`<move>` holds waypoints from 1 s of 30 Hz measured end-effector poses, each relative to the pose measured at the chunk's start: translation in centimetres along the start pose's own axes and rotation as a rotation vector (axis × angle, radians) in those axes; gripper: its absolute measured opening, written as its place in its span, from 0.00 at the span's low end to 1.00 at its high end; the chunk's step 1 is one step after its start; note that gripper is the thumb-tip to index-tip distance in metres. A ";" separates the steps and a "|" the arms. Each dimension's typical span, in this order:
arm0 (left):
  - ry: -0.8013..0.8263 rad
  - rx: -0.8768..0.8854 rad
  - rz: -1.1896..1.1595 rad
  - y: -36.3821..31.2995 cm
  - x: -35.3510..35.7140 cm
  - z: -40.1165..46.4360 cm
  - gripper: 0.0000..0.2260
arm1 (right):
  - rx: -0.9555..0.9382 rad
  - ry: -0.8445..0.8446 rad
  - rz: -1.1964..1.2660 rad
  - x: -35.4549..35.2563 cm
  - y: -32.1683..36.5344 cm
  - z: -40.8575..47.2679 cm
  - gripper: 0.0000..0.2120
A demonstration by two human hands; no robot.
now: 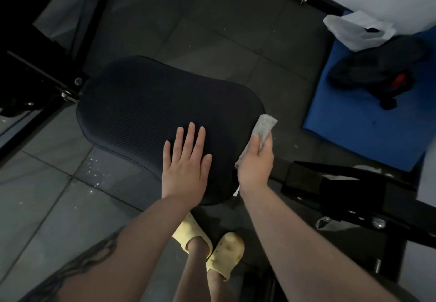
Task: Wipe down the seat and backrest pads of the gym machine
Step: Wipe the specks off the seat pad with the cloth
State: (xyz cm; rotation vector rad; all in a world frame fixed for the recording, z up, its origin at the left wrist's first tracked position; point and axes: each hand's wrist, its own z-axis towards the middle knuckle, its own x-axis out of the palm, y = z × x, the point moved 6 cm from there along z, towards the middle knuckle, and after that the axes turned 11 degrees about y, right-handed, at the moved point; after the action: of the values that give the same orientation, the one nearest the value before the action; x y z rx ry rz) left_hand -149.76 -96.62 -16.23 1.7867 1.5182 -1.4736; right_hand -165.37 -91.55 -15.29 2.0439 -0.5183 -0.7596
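The black ribbed seat pad [151,103] of the gym machine fills the middle of the head view. My left hand [186,167] lies flat on its near right part, fingers spread and holding nothing. My right hand [256,160] is at the pad's right edge, shut on a crumpled grey-white cloth [264,127] whose top pokes out above my fingers and touches the pad's rim. No backrest pad shows clearly in this view.
Black machine frame parts stand at the left [40,75] and the lower right [342,197]. A blue mat [354,122] at the right holds a dark bag [377,65] and a white plastic bag [358,30]. My feet in yellow clogs [212,247] stand under the pad on tiled floor.
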 end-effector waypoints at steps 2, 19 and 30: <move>-0.004 0.001 -0.003 0.1 0.1 -0.3 0.25 | -0.020 -0.011 -0.024 0.9 -1.7 -4.0 0.21; 0.006 0.009 0.001 0.2 0.3 -0.1 0.25 | 0.083 0.037 -0.022 -1.0 -3.8 -7.1 0.17; 0.068 -0.007 -0.009 0.1 0.4 0.0 0.26 | -0.031 -0.069 -0.241 -0.2 -0.6 -3.2 0.18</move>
State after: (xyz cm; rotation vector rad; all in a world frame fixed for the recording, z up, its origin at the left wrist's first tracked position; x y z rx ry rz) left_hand -149.68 -96.45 -16.58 1.8454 1.5635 -1.4237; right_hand -163.31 -89.21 -14.28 2.0804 -0.2985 -0.9774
